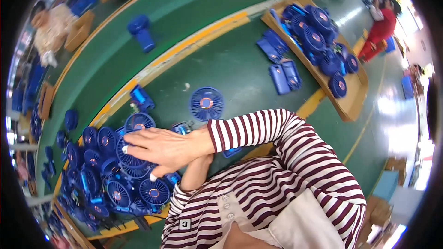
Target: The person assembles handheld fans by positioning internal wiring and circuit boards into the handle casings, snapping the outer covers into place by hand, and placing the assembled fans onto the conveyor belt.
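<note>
My right hand (pixel 159 147) reaches across my body to the left, over a pile of blue handheld fans (pixel 117 193). Its fingers are stretched and apart, palm down, against a round fan guard (pixel 134 170); white covers show on some fingertips. Below the right wrist, my left hand (pixel 197 173) shows only at its wrist and back; its fingers are hidden, so whether they hold anything is unclear. Another round fan head (pixel 139 122) lies just beyond the right fingers. A single fan guard with an orange centre (pixel 206 104) lies on the green worktop ahead.
A cardboard tray of blue fans (pixel 344 103) stands at the far right, with blue casing parts (pixel 285 77) beside it. An open blue part with wires (pixel 141 98) lies near the yellow-edged rail. Beyond it, a green belt carries a blue fan (pixel 141 32). Two people work farther off.
</note>
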`<state>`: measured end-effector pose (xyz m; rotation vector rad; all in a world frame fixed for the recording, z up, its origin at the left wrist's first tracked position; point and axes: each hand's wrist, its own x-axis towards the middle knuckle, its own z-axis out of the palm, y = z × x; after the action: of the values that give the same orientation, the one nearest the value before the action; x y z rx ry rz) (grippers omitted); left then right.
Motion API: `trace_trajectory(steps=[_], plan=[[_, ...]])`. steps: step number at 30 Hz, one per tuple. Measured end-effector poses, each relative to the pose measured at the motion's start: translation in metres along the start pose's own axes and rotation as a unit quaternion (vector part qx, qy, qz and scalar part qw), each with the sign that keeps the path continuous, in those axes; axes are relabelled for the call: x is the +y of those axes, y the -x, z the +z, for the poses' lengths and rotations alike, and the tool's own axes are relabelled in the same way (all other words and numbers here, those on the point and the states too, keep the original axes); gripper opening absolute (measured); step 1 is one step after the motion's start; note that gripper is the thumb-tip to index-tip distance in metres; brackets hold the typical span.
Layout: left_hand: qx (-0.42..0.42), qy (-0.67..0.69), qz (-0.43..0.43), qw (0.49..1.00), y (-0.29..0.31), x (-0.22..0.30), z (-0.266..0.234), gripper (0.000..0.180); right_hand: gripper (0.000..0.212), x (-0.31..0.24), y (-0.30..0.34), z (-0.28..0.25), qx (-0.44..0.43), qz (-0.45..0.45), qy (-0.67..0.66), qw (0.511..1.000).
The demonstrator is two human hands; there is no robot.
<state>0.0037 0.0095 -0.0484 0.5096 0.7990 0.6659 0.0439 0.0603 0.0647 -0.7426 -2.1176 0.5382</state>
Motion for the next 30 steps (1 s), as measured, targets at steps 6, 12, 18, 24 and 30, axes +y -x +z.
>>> trace_trajectory(steps=[6,12,18,24,30], plan=[[-0.042,-0.169,-0.065,0.983,-0.002,0.028,0.024,0.023,0.046,-0.005,0.122,-0.074,0.156,0.203,0.243,0.936],[-0.060,-0.141,-0.083,0.985,0.006,0.033,0.027,0.024,0.027,-0.015,0.237,-0.115,0.217,0.408,0.465,0.755],[-0.040,-0.162,-0.080,0.983,0.009,0.033,0.030,0.026,0.038,0.011,0.232,-0.111,0.186,0.457,0.551,0.673],[-0.024,-0.161,-0.088,0.983,0.006,0.031,0.028,0.026,0.039,0.010,0.198,-0.080,0.112,0.337,0.455,0.817],[-0.015,-0.133,-0.131,0.982,0.005,0.041,0.033,0.025,0.054,-0.009,0.186,-0.081,0.077,0.378,0.401,0.831]])
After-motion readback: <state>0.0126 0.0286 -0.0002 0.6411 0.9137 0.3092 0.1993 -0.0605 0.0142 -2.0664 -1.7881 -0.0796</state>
